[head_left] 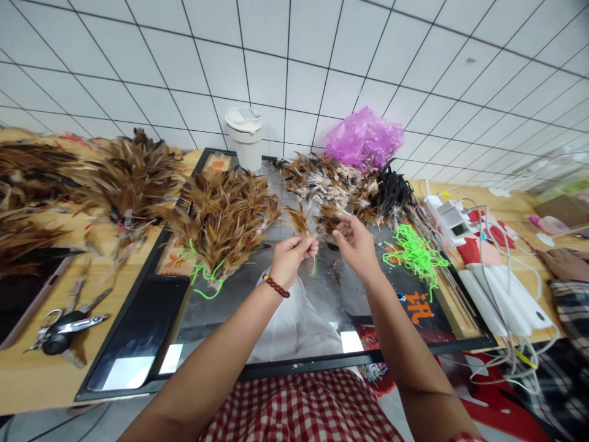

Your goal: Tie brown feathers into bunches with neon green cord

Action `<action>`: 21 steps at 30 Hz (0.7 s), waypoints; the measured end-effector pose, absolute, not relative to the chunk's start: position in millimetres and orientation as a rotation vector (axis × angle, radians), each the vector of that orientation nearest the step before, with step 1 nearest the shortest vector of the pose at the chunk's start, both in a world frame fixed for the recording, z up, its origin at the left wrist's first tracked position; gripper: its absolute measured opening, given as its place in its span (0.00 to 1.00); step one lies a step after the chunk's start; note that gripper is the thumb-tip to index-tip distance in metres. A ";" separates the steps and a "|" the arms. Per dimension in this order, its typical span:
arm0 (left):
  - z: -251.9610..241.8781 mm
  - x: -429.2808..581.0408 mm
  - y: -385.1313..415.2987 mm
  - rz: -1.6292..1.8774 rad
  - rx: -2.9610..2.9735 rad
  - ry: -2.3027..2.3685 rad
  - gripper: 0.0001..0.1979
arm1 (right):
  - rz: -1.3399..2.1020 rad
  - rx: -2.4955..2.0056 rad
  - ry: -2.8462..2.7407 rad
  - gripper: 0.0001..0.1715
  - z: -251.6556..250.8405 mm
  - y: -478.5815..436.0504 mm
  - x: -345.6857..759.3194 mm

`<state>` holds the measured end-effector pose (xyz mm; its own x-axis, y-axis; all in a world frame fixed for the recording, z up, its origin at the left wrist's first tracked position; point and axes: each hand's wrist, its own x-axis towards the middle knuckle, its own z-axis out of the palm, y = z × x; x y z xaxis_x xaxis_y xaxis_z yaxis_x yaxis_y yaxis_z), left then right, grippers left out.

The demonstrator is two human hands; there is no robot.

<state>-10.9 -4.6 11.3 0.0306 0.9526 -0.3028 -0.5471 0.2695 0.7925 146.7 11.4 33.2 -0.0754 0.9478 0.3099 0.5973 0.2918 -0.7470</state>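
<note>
My left hand [293,256] is closed in a pinch at the lower end of a small tuft of brown feathers [298,222], tips pointing up. A red-brown bead bracelet [277,286] circles that wrist. Slightly to the right, my right hand [355,243] has curled fingers, with thumb and fingertips against dark brown feathers [327,220]. Beyond the hands lies a loose pile of brown, white and black feathers [335,184]. To the left sits a large bunch of brown feathers [225,215], with bright green string [205,276] at its base.
Green strings [416,256] lie in a heap right of my right hand. A white lidded cup [245,138] and a pink plastic bag [363,138] stand at the back. A phone [140,331], keys [69,328] and more feather bunches [129,175] are left. Chargers [453,221] and another person's sleeve [570,319] are right.
</note>
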 end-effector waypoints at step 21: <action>10.4 -11.1 -10.0 0.843 0.522 0.857 0.08 | 1.172 -1.081 -1.440 0.16 16.1 1.0 132.9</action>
